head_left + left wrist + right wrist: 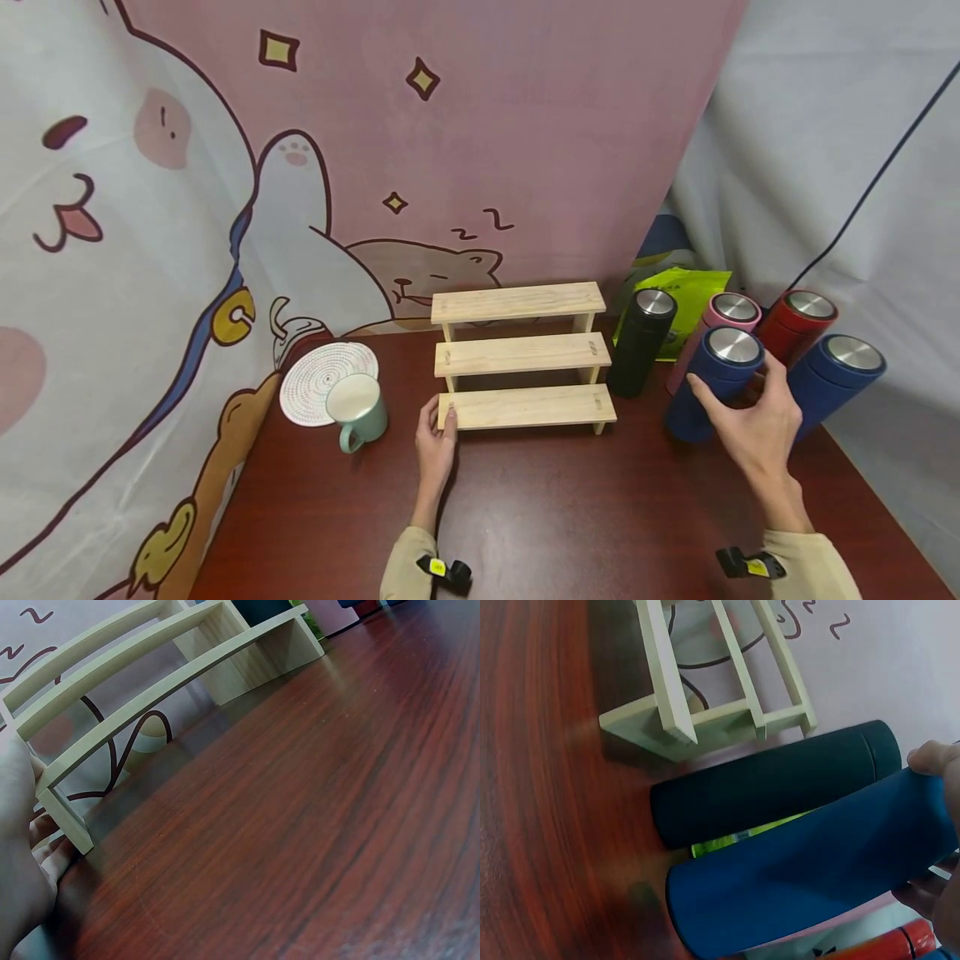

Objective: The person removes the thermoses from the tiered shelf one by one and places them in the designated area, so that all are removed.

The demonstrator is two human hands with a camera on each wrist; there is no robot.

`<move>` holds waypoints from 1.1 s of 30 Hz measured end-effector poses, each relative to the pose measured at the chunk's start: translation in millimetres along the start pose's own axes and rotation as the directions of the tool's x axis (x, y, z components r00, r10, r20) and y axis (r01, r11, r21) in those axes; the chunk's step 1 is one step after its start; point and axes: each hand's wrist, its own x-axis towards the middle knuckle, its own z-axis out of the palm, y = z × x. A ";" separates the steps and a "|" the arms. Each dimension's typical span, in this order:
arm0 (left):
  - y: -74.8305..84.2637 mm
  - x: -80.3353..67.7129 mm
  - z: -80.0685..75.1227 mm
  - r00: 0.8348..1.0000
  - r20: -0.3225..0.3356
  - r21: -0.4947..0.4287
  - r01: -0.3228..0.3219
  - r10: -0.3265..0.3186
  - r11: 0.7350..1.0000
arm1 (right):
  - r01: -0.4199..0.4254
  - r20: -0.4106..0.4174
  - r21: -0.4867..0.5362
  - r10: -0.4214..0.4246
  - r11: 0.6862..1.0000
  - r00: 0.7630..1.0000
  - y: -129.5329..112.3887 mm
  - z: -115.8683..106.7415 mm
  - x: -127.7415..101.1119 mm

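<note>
My left hand (437,442) grips the left end of the lowest step of a three-tier wooden shelf (525,406), thumb on top and fingers at its side. In the left wrist view the fingers (56,859) show behind the shelf's end leg. My right hand (757,417) holds a blue thermos (697,400) with a silver lid round its upper part. The thermos stands nearly upright in front of a pink thermos (731,310). In the right wrist view its base lies near the tabletop, beside a black thermos (772,784).
A red thermos (798,321) and a second blue thermos (840,375) stand at the right, with a yellow-green packet (686,292) behind. Left of the shelf, a mint mug (367,421) overlaps a round woven mat (311,379). A printed cloth hangs behind the brown table (540,517).
</note>
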 end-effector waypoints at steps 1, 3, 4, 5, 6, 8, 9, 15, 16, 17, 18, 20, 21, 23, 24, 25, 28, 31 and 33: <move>-0.1 0.1 -0.1 1.000 0.000 0.001 -0.001 0.001 1.000 | -0.011 -0.002 -0.006 0.011 1.000 1.000 1.6 -0.7 -0.5; -0.1 0.4 -0.2 1.000 -0.001 0.001 -0.002 0.002 1.000 | -0.035 -0.006 -0.017 0.035 0.999 0.999 4.7 -1.9 -1.5; -0.2 0.5 -0.2 1.000 -0.002 -0.001 -0.001 0.001 1.000 | -0.047 -0.007 -0.024 0.046 0.999 0.999 6.2 -2.3 -2.0; -0.3 0.6 -0.2 1.000 -0.003 -0.004 0.001 -0.001 1.000 | -0.059 -0.008 -0.032 0.059 0.998 0.998 7.5 -2.7 -2.3; -0.4 0.7 -0.1 1.000 -0.005 -0.005 0.003 -0.003 1.000 | -0.069 -0.009 -0.040 0.068 0.997 0.998 8.9 -3.0 -2.4; -0.5 0.7 -0.2 1.000 -0.007 -0.008 0.003 -0.003 1.000 | -0.088 -0.003 -0.056 0.088 0.995 0.996 11.5 -3.6 -2.0; -0.5 0.7 -0.2 1.000 -0.008 -0.008 0.004 -0.004 1.000 | -0.095 -0.001 -0.064 0.095 0.993 0.995 12.9 -3.8 -1.7; -0.9 1.4 -0.6 1.000 -0.005 -0.008 -0.006 0.006 1.000 | -0.127 -0.002 -0.088 0.128 0.988 0.992 20.4 -3.2 -0.6; -1.0 1.6 -0.6 1.000 -0.005 -0.009 -0.007 0.007 1.000 | -0.131 -0.004 -0.090 0.132 0.987 0.991 21.2 -2.9 -0.5; -1.1 1.7 -0.7 1.000 -0.005 -0.008 -0.008 0.008 1.000 | -0.132 -0.006 -0.090 0.132 0.987 0.991 22.0 -2.7 -0.3; -1.2 1.9 -0.7 1.000 -0.006 -0.009 -0.008 0.008 1.000 | -0.133 -0.007 -0.093 0.133 0.987 0.991 22.8 -2.5 0.0; -1.2 2.2 -0.9 1.000 -0.007 -0.014 -0.007 0.007 1.000 | -0.136 -0.008 -0.093 0.136 0.986 0.991 24.1 -2.3 0.4; -1.1 2.4 -0.9 1.000 -0.007 -0.014 -0.009 0.009 1.000 | -0.140 -0.011 -0.097 0.139 0.985 0.990 24.5 -2.2 0.7; -1.2 2.9 -1.1 1.000 -0.009 -0.017 -0.011 0.011 1.000 | -0.152 -0.015 -0.106 0.152 0.983 0.988 25.1 -2.3 0.9; -1.4 3.0 -1.1 1.000 -0.008 -0.020 -0.012 0.012 1.000 | -0.158 -0.015 -0.111 0.157 0.981 0.987 25.3 -2.3 0.9; -1.5 3.1 -1.0 1.000 -0.008 -0.020 -0.013 0.013 1.000 | -0.163 -0.015 -0.113 0.162 0.980 0.987 25.4 -2.5 0.8; -2.6 2.9 -0.8 1.000 -0.010 -0.017 -0.015 0.015 1.000 | -0.179 -0.001 -0.116 0.180 0.977 0.984 25.6 -3.3 0.5; -3.6 2.4 -0.2 1.000 -0.012 -0.017 -0.011 0.011 1.000 | -0.203 0.022 -0.110 0.206 0.973 0.978 25.2 -4.8 -0.7; -4.1 2.0 0.3 1.000 -0.011 -0.022 -0.011 0.011 1.000 | -0.224 0.039 -0.111 0.229 0.968 0.973 24.1 -6.6 -1.8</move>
